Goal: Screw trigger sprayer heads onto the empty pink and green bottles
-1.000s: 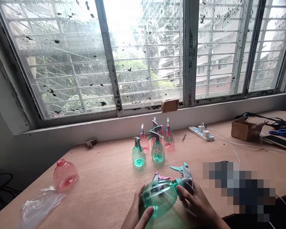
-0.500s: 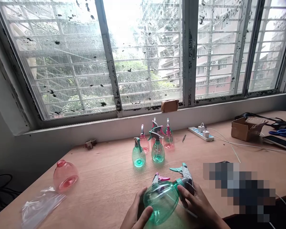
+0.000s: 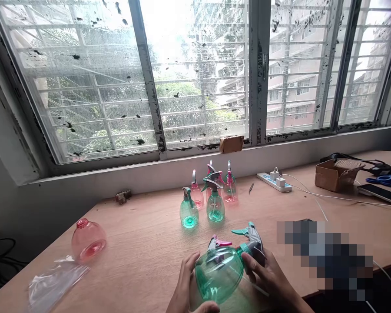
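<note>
A translucent green spray bottle (image 3: 219, 274) is tilted between my hands, its neck pointing up and to the right. My left hand (image 3: 186, 282) cups the rounded body, fingers along the left side and thumb near the base. At the neck, my right hand (image 3: 270, 274) grips the grey and teal spray head (image 3: 252, 240), thumb by the collar. A loose spray head with a pink trigger (image 3: 222, 242) shows behind the bottle, partly covered by it. A thin clear tube (image 3: 256, 287) slants below the right hand.
Several green and pink spray bottles (image 3: 215, 211) stand toward the window. To the left are a pink bottle without a spray head (image 3: 89, 239) and a clear plastic bag (image 3: 54, 282). A power strip (image 3: 273, 181), cardboard box (image 3: 334, 176), blue scissors (image 3: 386, 179) and blurred-out patch are rightward.
My left thumb has slid down from the bottle's side toward its base, and the left fingers have shifted slightly up. The right hand keeps its grip, nearly unmoved.
</note>
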Available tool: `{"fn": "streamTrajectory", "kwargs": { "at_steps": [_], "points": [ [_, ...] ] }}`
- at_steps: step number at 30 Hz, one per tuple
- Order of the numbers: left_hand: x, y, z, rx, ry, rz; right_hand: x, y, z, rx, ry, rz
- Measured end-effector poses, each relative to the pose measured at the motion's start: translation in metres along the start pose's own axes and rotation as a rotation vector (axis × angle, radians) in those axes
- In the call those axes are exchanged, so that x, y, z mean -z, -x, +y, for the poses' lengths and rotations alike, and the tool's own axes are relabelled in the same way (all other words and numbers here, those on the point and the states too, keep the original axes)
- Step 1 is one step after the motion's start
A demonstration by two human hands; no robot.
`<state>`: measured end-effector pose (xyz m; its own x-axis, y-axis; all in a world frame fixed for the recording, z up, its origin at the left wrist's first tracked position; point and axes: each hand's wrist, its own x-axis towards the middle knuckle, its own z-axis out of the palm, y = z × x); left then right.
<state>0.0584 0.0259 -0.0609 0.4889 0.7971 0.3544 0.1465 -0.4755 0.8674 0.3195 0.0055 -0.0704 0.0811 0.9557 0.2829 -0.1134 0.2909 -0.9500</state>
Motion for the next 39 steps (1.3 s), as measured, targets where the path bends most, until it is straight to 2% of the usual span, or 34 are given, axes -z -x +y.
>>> {"fn": "streamTrajectory", "kwargs": {
  "at_steps": [3,5,8,12,14,16,19,21,24,27,30,32,36,39],
  "points": [
    [0.005,-0.001,0.006,0.145,0.005,-0.074,0.001,0.0,-0.001,-0.011,0.019,-0.019],
    [0.006,-0.001,0.009,0.19,0.014,-0.087,0.002,0.0,0.001,-0.015,0.019,-0.018],
    [0.005,-0.001,0.007,0.158,0.049,-0.075,0.002,-0.001,0.005,-0.014,0.008,0.001],
    [0.001,0.0,-0.005,0.046,-0.068,-0.016,0.001,-0.003,0.007,-0.035,-0.019,-0.008],
    [0.001,0.001,-0.007,0.007,-0.059,-0.027,0.001,-0.003,0.005,-0.037,-0.013,-0.009],
    [0.002,0.0,-0.007,0.056,0.007,-0.047,0.001,-0.002,0.002,-0.03,0.01,-0.014],
    [0.006,-0.002,-0.001,0.221,0.062,-0.013,0.001,-0.002,-0.001,-0.022,0.032,-0.024],
    [0.008,-0.004,0.002,0.261,0.059,-0.014,0.001,-0.003,0.0,-0.028,0.017,-0.022],
    [0.008,-0.004,0.003,0.212,0.063,-0.065,0.001,-0.003,0.004,-0.044,-0.034,-0.006],
    [0.005,-0.002,0.002,0.127,0.038,-0.044,0.0,-0.003,0.006,-0.056,-0.035,0.003],
    [0.003,0.0,0.003,0.095,0.075,-0.08,-0.002,-0.002,0.003,-0.06,0.0,0.012],
    [0.004,-0.001,0.003,0.118,0.117,-0.078,-0.003,-0.002,0.0,-0.066,0.01,0.024],
    [0.008,-0.003,0.003,0.236,0.11,0.014,-0.004,-0.002,-0.002,-0.072,0.002,0.027],
    [0.01,-0.004,0.002,0.222,0.118,-0.063,-0.004,-0.002,-0.002,-0.065,-0.03,0.037]
  ]
}}
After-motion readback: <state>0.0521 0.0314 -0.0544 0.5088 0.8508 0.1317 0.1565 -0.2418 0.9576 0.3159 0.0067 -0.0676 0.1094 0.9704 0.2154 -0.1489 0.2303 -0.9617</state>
